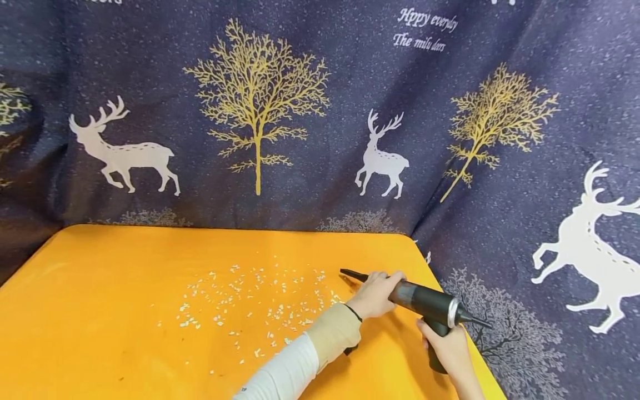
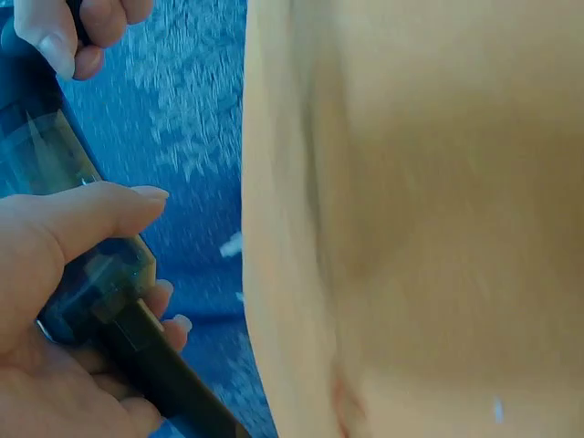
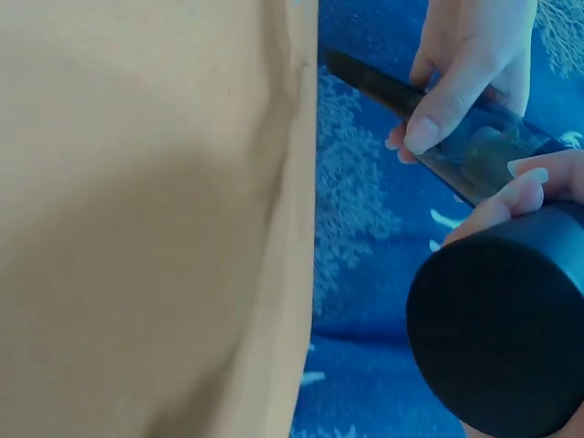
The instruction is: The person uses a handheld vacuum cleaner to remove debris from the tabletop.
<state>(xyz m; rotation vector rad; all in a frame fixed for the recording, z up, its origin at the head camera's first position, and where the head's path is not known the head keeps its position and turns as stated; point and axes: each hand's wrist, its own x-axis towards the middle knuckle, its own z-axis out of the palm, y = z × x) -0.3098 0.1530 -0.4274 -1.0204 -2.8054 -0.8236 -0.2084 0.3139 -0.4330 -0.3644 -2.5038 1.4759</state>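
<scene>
Fingers of L hand (image 1: 374, 294) wrap handheld vac (image 1: 427, 300) behind its nozzle (image 1: 353, 274), those of R hand (image 1: 448, 345) its handle (image 1: 436, 363), long axis approx. 10-to-4 o'clock, white bits (image 1: 281, 308) on table (image 1: 125, 261) at 9 o'clock, nearer L hand.

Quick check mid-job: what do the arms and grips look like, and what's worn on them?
The left arm has a white sleeve bearing a mark too small to read, then a beige cuff and a thin black band at the wrist. The right forearm shows no sleeve. Left grip and right grip are both ungloved.
</scene>
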